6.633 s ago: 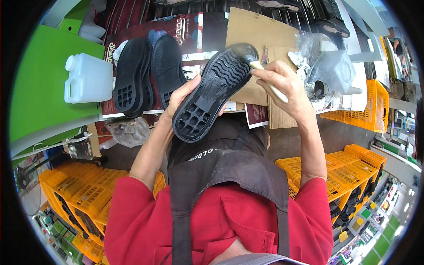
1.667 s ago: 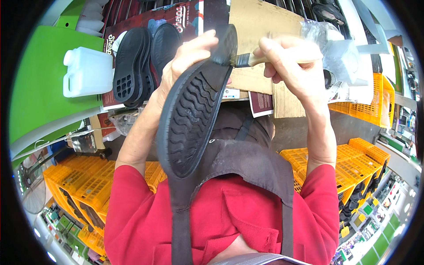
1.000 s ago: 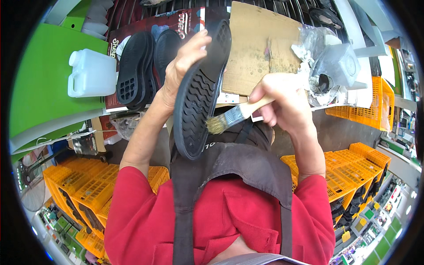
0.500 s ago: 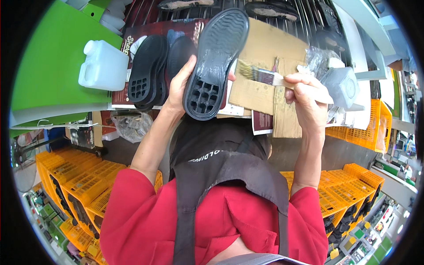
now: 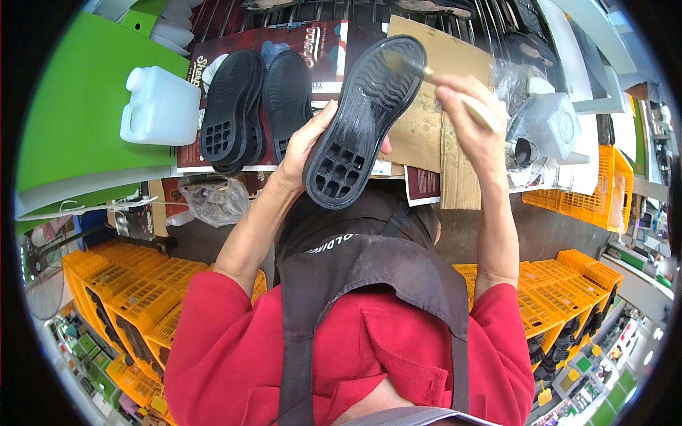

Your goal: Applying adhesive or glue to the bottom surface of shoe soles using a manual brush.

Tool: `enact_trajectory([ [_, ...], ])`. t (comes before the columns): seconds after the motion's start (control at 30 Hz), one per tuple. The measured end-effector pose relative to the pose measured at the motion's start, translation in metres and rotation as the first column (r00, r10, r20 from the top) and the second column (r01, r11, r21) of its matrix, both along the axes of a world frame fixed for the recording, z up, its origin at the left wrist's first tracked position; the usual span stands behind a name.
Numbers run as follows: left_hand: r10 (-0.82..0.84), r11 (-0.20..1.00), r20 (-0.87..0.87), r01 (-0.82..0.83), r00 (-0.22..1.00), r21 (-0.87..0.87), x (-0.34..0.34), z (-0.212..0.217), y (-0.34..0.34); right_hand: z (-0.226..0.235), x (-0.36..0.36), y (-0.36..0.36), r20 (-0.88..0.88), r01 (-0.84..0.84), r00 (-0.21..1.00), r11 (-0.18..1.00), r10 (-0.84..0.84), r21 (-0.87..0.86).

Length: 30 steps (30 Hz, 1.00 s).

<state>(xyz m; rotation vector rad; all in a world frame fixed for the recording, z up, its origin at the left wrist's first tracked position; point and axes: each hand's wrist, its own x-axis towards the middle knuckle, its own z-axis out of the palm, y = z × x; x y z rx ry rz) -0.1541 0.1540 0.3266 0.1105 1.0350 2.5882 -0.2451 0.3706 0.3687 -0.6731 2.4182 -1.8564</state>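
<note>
My left hand (image 5: 304, 151) grips a black shoe sole (image 5: 364, 117) by its left side, with fingertips showing at the right edge. The sole's inner face is turned up, with a grid of square hollows at the heel and a wet sheen in the middle. In my right hand (image 5: 474, 121) is a paintbrush (image 5: 455, 92) with a pale handle. Its bristles, blurred by motion, are at the forefoot end of the sole. To the left lie a stack of black soles (image 5: 231, 106) and a single black sole (image 5: 288, 96).
A white plastic jug (image 5: 160, 106) stands on the green surface (image 5: 71, 92) at left. Stained cardboard (image 5: 412, 145) lies beneath my hands. A clear plastic container (image 5: 545, 128) sits at right. Metal bars run along the back, and orange crates (image 5: 153, 291) stand on both sides behind me.
My right hand has brought the paintbrush up and left, from over the cardboard onto the sole. The sole has shifted right and slightly nearer, tilting further to the right.
</note>
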Motion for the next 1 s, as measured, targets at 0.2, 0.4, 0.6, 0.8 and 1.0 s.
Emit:
enact_trajectory([
  [0.2,0.066,0.963,0.282,-0.135,0.957,0.235,-0.001,-0.006,-0.008,0.008,0.050,0.004,-0.356,-0.406,0.735,0.795,0.577,0.451],
  [0.4,-0.049,0.978,0.283,-0.012,0.958,0.209,0.001,-0.005,-0.010,0.021,0.037,0.011,-0.347,-0.578,0.620,0.708,0.704,0.405],
  [0.6,-0.294,0.894,0.146,0.218,0.945,0.390,0.001,0.006,-0.013,0.022,0.011,0.030,-0.289,-0.479,0.724,0.758,0.626,0.442],
  [0.8,-0.357,0.897,0.137,0.298,0.924,0.326,0.004,0.003,-0.016,0.016,0.002,0.041,-0.316,-0.314,0.819,0.834,0.480,0.454],
  [1.0,-0.239,0.971,0.120,0.235,0.964,0.052,0.007,-0.003,-0.010,0.006,0.007,0.043,-0.324,-0.090,0.903,0.864,0.280,0.496],
])
